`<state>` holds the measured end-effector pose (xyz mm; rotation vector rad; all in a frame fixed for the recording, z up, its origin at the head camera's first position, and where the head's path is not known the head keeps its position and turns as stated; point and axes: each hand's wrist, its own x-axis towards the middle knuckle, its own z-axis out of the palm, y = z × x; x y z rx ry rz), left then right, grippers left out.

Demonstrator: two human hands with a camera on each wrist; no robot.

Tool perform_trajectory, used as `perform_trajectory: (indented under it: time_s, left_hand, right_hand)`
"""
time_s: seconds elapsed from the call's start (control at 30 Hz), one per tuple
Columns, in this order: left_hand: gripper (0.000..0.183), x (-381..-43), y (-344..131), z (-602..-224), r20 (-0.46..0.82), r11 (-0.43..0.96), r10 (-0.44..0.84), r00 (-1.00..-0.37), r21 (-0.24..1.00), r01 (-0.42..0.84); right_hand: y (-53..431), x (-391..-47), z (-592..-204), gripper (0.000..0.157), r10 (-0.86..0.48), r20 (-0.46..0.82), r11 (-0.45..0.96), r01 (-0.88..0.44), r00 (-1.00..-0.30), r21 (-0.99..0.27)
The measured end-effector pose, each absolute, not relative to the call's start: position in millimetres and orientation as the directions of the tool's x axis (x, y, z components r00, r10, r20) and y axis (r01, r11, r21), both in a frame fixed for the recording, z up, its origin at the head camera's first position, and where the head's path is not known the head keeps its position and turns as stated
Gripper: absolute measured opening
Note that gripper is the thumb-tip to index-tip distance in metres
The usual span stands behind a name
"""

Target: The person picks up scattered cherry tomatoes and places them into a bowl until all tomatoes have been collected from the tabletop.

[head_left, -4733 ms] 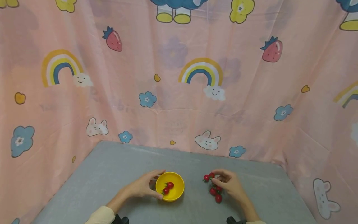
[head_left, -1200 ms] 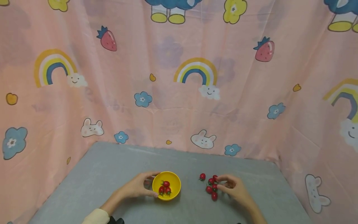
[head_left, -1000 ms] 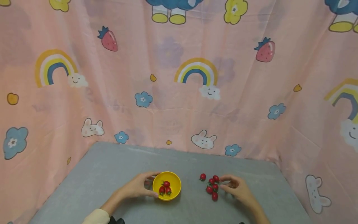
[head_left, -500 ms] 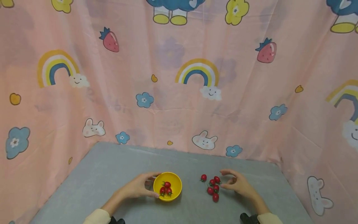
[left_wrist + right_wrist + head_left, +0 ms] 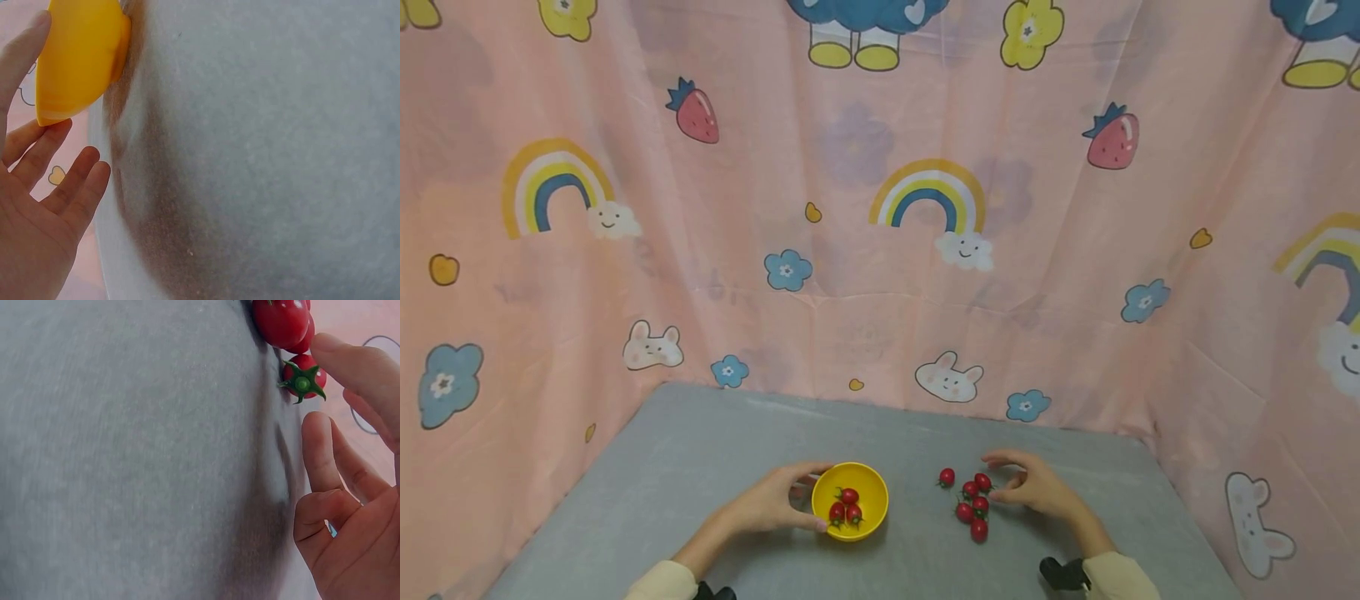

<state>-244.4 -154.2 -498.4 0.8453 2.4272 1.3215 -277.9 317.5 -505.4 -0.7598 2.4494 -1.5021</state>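
Note:
A small yellow bowl (image 5: 880, 510) stands on the grey table with three cherry tomatoes (image 5: 849, 496) inside. My left hand (image 5: 771, 500) holds the bowl by its left side, thumb at the near rim and fingers at the far rim. In the left wrist view the last two fingers stick out free of the bowl (image 5: 81, 56). Several loose cherry tomatoes (image 5: 964, 512) lie bunched to the right of the bowl. Just right of that bunch is my right hand (image 5: 1037, 486), thumb and forefinger apart and nothing between them. The right wrist view shows a green-topped tomato (image 5: 304, 378) close by the fingertips.
One tomato (image 5: 947, 477) lies a little apart at the bunch's far left. The grey tabletop (image 5: 820, 425) ends at a pink patterned curtain (image 5: 850, 333) behind it and at both sides. Dark wrist mounts (image 5: 1063, 573) sit near the sleeves.
A third tomato is in the bowl, where 4.7 s ago there were two. My right hand has drawn off the bunch to the right, its fingers spread wider. The left hand keeps its hold.

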Motion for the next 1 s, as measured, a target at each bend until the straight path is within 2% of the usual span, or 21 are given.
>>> perform_trajectory:
  time_s: [0.43, 0.67, 1.0]
  left_hand:
    - [0.074, -244.8, -153.3, -497.1, 0.044, 0.419, 0.598, -0.800, 0.834, 0.359]
    - [0.074, -244.6, -153.4, -496.1, 0.045, 0.408, 0.604, -0.796, 0.840, 0.358]
    - [0.075, -247.4, -154.6, -499.9, 0.031, 0.421, 0.602, -0.798, 0.836, 0.350]
  right_hand:
    - [312.5, -282.6, -509.2, 0.040, -0.565, 0.135, 0.392, -0.409, -0.814, -0.824]
    - [309.8, -285.6, -514.8, 0.031, -0.528, 0.141, 0.458, -0.420, -0.837, -0.784]
    - [307.4, -284.8, -516.7, 0.027, -0.463, 0.118, 0.474, -0.358, -0.878, -0.805]
